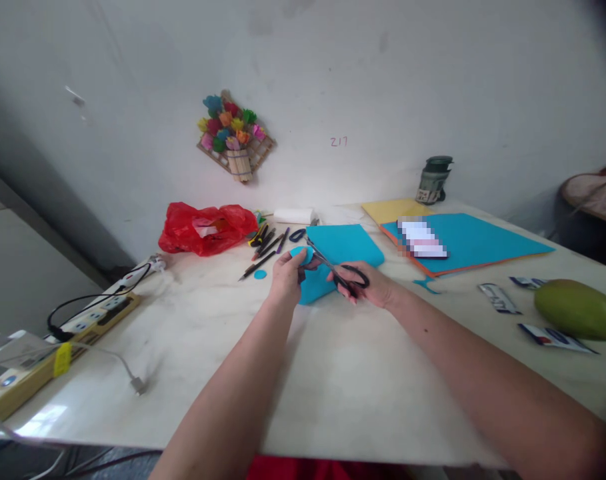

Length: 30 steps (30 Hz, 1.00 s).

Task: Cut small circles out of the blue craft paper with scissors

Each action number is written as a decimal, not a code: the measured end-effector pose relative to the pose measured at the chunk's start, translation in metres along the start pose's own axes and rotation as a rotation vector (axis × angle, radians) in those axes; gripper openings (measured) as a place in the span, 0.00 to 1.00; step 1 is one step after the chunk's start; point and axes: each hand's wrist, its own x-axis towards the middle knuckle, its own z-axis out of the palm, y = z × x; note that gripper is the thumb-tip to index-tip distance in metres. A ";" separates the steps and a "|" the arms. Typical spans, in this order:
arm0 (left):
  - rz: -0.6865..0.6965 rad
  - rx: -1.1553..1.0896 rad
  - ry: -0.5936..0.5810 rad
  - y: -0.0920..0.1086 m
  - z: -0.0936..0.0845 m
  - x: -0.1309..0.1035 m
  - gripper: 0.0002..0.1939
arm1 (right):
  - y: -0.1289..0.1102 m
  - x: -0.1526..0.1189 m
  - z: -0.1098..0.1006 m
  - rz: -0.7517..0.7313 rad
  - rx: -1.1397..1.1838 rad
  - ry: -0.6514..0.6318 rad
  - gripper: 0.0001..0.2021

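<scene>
My left hand [287, 275] pinches a small blue paper piece [301, 253] with a rounded edge. In my right hand [371, 285] is a pair of black-handled scissors [337, 270], fingers through the loops, the blades pointing up and left to the edge of that piece. Whether the blades are parted is too small to make out. Beneath both hands lies a larger blue sheet [350, 243]. A blue paper disc [260, 274] rests on the table left of my left hand.
Pens [259, 263] and a red plastic bag [203, 227] lie at the back left. Stacked coloured sheets [483, 240] bear a phone [423, 239]; a bottle [433, 180] stands behind. A green mango [577, 308] and small packets [555, 337] sit right. A power strip [97, 317] runs along the left edge.
</scene>
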 end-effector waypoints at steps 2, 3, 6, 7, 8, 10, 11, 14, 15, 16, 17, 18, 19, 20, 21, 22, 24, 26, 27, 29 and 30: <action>0.003 0.011 0.025 0.000 0.000 0.000 0.13 | 0.000 0.000 -0.001 0.012 0.016 -0.027 0.21; 0.003 0.017 0.031 0.000 0.000 0.000 0.13 | 0.000 0.000 -0.001 0.015 0.025 -0.038 0.21; -0.011 0.030 0.006 0.001 0.002 -0.002 0.12 | -0.001 0.000 0.001 -0.001 0.031 -0.030 0.21; -0.020 0.026 -0.007 0.001 0.002 -0.003 0.12 | -0.002 0.000 0.002 -0.012 0.027 -0.015 0.21; -0.031 0.018 -0.018 0.001 0.003 -0.004 0.12 | -0.002 0.000 0.003 -0.022 0.022 0.001 0.21; -0.052 -0.007 -0.025 0.001 0.005 -0.006 0.13 | -0.003 -0.001 0.005 -0.040 0.005 0.025 0.22; -0.056 -0.020 -0.022 0.001 0.006 -0.007 0.13 | -0.003 0.000 0.006 -0.048 -0.006 0.032 0.22; -0.049 -0.036 -0.015 0.000 0.008 -0.007 0.14 | -0.002 0.001 0.008 -0.075 -0.037 0.046 0.21; -0.042 -0.037 -0.014 0.000 0.008 -0.007 0.14 | -0.001 0.001 0.008 -0.081 -0.046 0.052 0.21; -0.037 -0.036 -0.015 0.000 0.008 -0.007 0.14 | 0.000 0.002 0.009 -0.086 -0.057 0.061 0.21; -0.034 -0.035 -0.016 0.000 0.008 -0.007 0.14 | 0.001 0.003 0.009 -0.091 -0.068 0.070 0.20; -0.031 -0.034 -0.017 -0.001 0.008 -0.007 0.14 | 0.002 0.004 0.010 -0.095 -0.078 0.078 0.20; -0.027 -0.033 -0.018 -0.001 0.008 -0.007 0.14 | 0.003 0.004 0.011 -0.097 -0.088 0.086 0.20; -0.023 -0.031 -0.020 -0.001 0.008 -0.007 0.14 | 0.003 0.004 0.011 -0.098 -0.098 0.095 0.19; -0.020 -0.028 -0.022 -0.001 0.008 -0.007 0.14 | 0.003 0.004 0.012 -0.095 -0.108 0.105 0.19; -0.017 -0.026 -0.024 -0.001 0.008 -0.007 0.14 | 0.002 0.004 0.013 -0.090 -0.116 0.116 0.18; -0.010 -0.022 -0.024 -0.002 0.008 -0.007 0.14 | -0.001 0.003 0.016 -0.073 -0.130 0.141 0.17; -0.005 -0.015 -0.025 -0.002 0.007 -0.007 0.14 | -0.004 0.002 0.018 -0.058 -0.135 0.159 0.16; -0.004 -0.012 -0.025 -0.002 0.007 -0.007 0.14 | -0.006 0.001 0.019 -0.054 -0.134 0.164 0.16; -0.004 -0.010 -0.026 -0.002 0.007 -0.007 0.13 | -0.009 0.000 0.021 -0.049 -0.122 0.172 0.16; -0.006 -0.013 -0.027 -0.002 0.008 -0.007 0.13 | -0.010 0.000 0.022 -0.043 -0.110 0.176 0.15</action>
